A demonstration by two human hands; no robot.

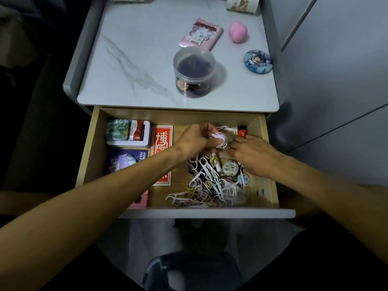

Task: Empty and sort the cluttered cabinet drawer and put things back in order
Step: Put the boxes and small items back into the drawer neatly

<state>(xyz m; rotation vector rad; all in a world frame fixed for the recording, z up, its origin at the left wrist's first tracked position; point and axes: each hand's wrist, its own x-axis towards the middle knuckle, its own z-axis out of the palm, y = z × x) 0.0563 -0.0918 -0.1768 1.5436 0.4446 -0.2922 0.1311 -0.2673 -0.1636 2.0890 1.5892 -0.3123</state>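
The wooden drawer point(95, 143) is pulled open below the marble cabinet top point(130, 66). My left hand point(195, 138) holds a small pink charm in a clear wrapper point(221, 139) above the drawer's back right. Beside it, my right hand point(255, 156) reaches down with curled fingers near a red-and-black tube point(241, 131); what it grips is hidden. Below both hands lies a heap of white floss picks and pastel hair rings point(201, 192). A round patterned tape roll point(230, 168) sits in the heap.
In the drawer's left half are a white tin point(144, 133), a red card box point(162, 141) and a purple box point(123, 160). On the top stand a clear jar point(194, 72), a pink packet point(200, 34), a pink heart point(238, 32) and a blue badge point(257, 60).
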